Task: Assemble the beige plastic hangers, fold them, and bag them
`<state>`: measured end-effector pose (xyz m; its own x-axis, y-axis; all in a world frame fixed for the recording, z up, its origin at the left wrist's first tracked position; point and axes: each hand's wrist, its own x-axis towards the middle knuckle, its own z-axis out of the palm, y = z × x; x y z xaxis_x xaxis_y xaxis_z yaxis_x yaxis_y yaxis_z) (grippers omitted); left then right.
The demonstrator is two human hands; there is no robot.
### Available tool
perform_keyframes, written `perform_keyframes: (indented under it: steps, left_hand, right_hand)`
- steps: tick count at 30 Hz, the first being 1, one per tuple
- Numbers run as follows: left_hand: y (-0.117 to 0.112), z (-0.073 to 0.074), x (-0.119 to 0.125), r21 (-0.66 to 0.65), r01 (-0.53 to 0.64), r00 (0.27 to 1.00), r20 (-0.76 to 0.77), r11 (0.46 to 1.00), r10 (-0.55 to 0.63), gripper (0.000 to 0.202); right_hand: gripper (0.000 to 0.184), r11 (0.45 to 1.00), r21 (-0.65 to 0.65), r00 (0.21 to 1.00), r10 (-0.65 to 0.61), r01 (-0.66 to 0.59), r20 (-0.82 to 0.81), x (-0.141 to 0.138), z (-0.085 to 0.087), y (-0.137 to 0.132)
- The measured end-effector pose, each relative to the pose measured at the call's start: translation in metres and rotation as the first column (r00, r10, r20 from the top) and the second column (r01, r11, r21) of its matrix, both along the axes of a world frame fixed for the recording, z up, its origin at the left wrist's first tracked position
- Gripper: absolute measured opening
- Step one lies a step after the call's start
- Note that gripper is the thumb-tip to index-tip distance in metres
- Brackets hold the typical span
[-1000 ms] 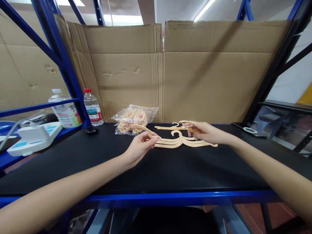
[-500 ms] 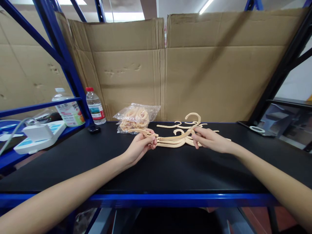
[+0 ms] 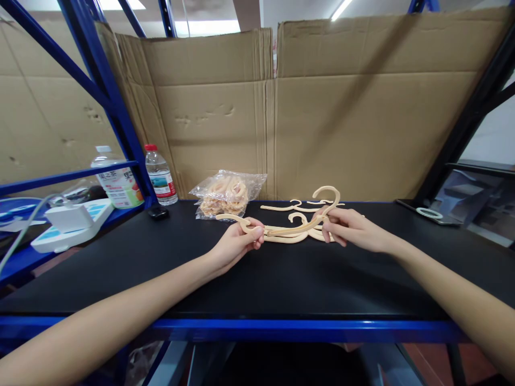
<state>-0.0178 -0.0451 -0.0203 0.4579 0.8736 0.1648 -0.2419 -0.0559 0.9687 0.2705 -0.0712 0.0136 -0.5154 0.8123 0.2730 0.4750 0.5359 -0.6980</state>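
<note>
My left hand [image 3: 237,245] pinches the left end of a beige plastic hanger [image 3: 289,229]. My right hand [image 3: 351,229] grips the same hanger near its hook [image 3: 328,194], which stands up above my fingers. The hanger is held just over a small stack of like hangers [image 3: 287,238] lying on the black shelf top [image 3: 261,279]. A couple more hangers [image 3: 298,206] lie flat farther back. A clear plastic bag of hangers [image 3: 226,195] rests behind my left hand against the cardboard.
Cardboard sheets [image 3: 322,112] wall off the back. A water bottle [image 3: 160,176] and a small dark object [image 3: 158,213] stand at the left by the blue post [image 3: 108,102]. A phone with a ring holder [image 3: 426,213] lies at the right. White devices [image 3: 68,225] sit on the left shelf.
My right hand picked one hanger up by its hook end and raised it, so that both hands now hold it above the stack. The view shifted slightly.
</note>
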Motion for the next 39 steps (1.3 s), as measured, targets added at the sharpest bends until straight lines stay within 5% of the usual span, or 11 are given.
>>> perform_keyframes:
  steps: [13,26,39]
  left_hand:
    - [-0.006,0.003,0.0,-0.063,0.18,0.983,0.059,0.982,-0.176,0.028]
    - [-0.007,0.007,-0.003,-0.097,0.303,0.95,0.112,0.948,-0.292,0.02]
    - [-0.008,0.005,-0.004,-0.11,0.293,0.952,0.13,0.95,-0.278,0.025]
  right_hand:
    - [0.037,0.966,0.24,0.996,-0.085,0.091,-0.038,-0.005,0.0,-0.005]
    - [0.041,0.95,0.304,0.997,-0.079,0.07,0.018,-0.007,0.002,-0.011]
    - [0.03,0.898,0.439,1.0,-0.015,0.017,-0.008,-0.014,-0.003,-0.012]
